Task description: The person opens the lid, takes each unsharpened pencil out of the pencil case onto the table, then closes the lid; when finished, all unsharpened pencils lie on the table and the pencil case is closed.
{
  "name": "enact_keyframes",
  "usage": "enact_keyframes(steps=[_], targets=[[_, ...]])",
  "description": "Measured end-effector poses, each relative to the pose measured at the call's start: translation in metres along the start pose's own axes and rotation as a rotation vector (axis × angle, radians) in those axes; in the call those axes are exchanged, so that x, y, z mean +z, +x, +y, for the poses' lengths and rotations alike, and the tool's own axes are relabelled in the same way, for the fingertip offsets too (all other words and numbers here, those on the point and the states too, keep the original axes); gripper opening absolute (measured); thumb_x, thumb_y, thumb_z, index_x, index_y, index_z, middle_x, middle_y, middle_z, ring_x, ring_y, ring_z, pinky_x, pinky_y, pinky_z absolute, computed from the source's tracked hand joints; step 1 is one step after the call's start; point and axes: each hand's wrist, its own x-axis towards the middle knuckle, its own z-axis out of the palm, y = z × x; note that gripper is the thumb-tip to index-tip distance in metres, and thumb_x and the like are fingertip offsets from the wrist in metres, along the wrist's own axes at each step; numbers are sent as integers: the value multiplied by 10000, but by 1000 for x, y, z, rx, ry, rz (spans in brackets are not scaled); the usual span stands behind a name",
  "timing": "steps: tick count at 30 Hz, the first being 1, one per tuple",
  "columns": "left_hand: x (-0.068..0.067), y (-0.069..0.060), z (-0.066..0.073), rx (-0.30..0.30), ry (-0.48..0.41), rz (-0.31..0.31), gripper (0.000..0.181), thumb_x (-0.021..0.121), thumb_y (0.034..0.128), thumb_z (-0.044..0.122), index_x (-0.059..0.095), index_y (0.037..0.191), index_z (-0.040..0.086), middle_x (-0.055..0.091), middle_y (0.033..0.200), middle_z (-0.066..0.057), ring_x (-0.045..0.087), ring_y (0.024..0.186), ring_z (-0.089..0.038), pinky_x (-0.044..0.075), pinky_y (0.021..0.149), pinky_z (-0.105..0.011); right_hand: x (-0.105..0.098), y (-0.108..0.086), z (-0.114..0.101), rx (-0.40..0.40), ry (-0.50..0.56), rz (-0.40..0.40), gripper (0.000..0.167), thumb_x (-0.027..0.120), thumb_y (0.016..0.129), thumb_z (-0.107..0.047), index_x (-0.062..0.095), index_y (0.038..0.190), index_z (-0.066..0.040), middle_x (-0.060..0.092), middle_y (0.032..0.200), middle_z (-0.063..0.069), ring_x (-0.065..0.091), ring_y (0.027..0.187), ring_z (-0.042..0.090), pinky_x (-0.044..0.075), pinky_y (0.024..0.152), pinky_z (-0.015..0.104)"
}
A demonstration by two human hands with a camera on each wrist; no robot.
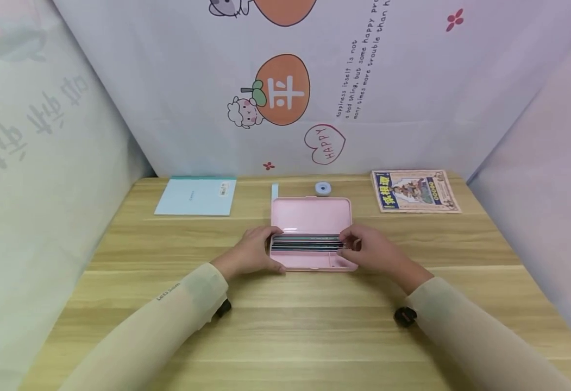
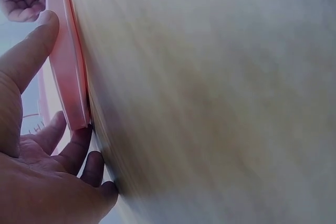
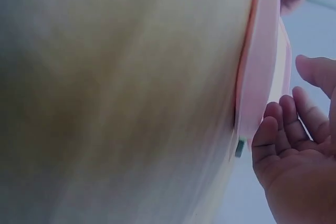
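Note:
A pink pencil case [image 1: 311,215] lies with its lid folded back on the table, dark pencils [image 1: 305,244] side by side in its tray. The left hand [image 1: 252,252] grips the case's left end; in the left wrist view its thumb [image 2: 31,51] lies along the pink front wall [image 2: 68,72] and its fingers bend round the end. Over the right ends of the pencils is the right hand [image 1: 378,252], thumb and forefinger apart. From the right wrist, that hand [image 3: 299,145] shows loosely bent fingers beside the case [image 3: 260,61], with no object visible in it.
Behind the case are a pale blue strip [image 1: 275,191] and a small light-blue round item [image 1: 322,188]. A light-blue notebook [image 1: 197,196] lies at the back left, an illustrated booklet [image 1: 416,191] at the back right. Printed white sheets stand around the table [image 1: 305,326].

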Motion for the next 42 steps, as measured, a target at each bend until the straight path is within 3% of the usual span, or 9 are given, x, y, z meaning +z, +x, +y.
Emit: enact_keyframes(steps=[7,12,20,28,34,42], targets=[[-1,0,1,5,0,1,928,981,694,404,524,1466,168,482,1541,-57,352,1437,-321,286,1206,-463,5,2,-4,-9,-60,0,244,801,902,-168,722,1104,-56,650,955,20,584,858,183,539,753,345],[-2,-2,3,-3,6,1,931,979,696,410,521,1470,168,478,1546,-59,354,1438,-324,292,1207,-475,8,5,-5,44,-90,-23,262,798,916,-196,729,1134,-68,654,982,29,577,870,189,527,754,342],[-1,0,1,-5,5,-4,929,984,686,415,528,1457,169,489,1537,-46,362,1433,-319,295,1205,-462,13,9,-9,87,-122,-52,135,776,926,-205,758,1031,-123,680,970,11,579,871,189,517,768,353],[-1,0,1,-2,4,-1,936,987,684,412,525,1464,179,483,1543,-43,356,1438,-324,292,1206,-468,13,10,-9,112,-15,-40,60,730,937,-135,727,996,-120,672,953,26,584,865,188,519,731,326],[-2,0,4,-11,2,-5,944,987,683,410,521,1471,180,467,1560,-53,342,1449,-325,281,1215,-472,10,6,-7,140,55,21,104,701,930,-112,720,1030,-93,681,1027,58,585,936,222,518,820,360],[-2,-1,4,-9,23,6,916,989,682,400,536,1445,173,498,1530,-53,374,1416,-312,292,1207,-461,7,1,-7,141,109,82,119,687,897,-109,703,1015,-103,681,1017,60,589,936,236,518,808,361]])
